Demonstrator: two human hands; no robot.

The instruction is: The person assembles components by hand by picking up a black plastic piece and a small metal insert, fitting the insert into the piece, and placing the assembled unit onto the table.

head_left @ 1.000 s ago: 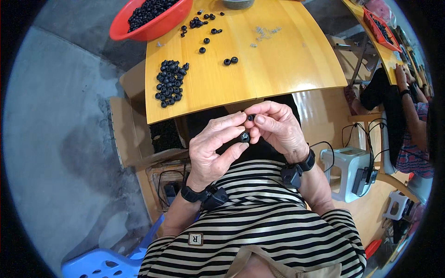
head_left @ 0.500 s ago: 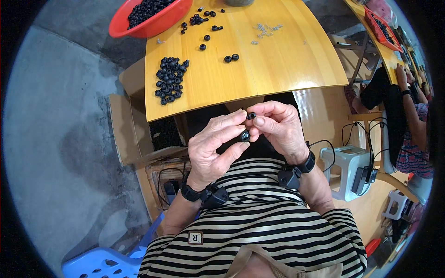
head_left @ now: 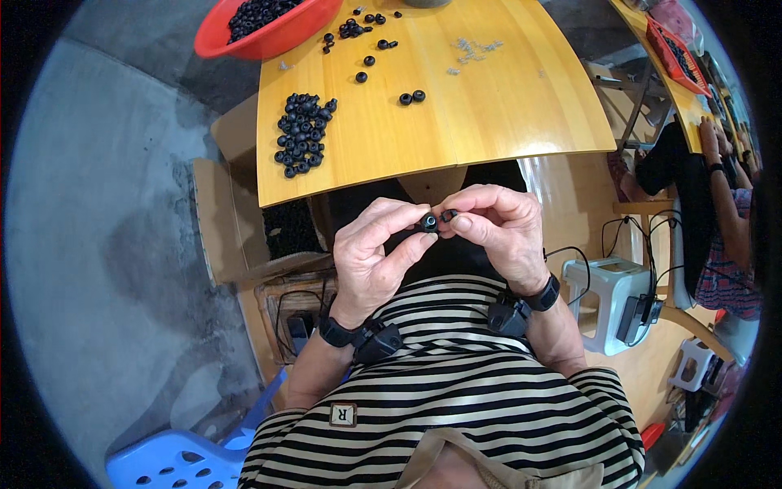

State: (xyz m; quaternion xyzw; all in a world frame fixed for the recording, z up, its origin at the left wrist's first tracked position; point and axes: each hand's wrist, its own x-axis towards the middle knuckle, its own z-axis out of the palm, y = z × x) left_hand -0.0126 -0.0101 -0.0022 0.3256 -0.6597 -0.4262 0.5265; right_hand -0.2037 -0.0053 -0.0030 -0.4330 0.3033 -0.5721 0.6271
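Above my lap, just in front of the table edge, my two hands meet. My left hand (head_left: 379, 248) pinches a round black plastic part (head_left: 429, 221) between thumb and fingers, its open end with a pale ring showing. In the fingertips of my right hand (head_left: 497, 228) is a smaller black piece (head_left: 448, 215), close beside the round part; I cannot tell if the two touch. On the wooden table (head_left: 456, 130), a cluster of similar black parts (head_left: 301, 134) lies at the left, and two more round parts (head_left: 412, 98) lie near the middle.
A red basin (head_left: 273, 37) full of black parts stands at the far left. Small clear pieces (head_left: 475, 49) lie scattered on the table. Below left is an open cardboard box (head_left: 220, 220). A pale stool (head_left: 607, 301) stands at right, and another person's arm (head_left: 729, 187) shows farther right.
My left hand has raised the round part, and my right hand has lowered the smaller piece to its side. The view has shifted slightly.
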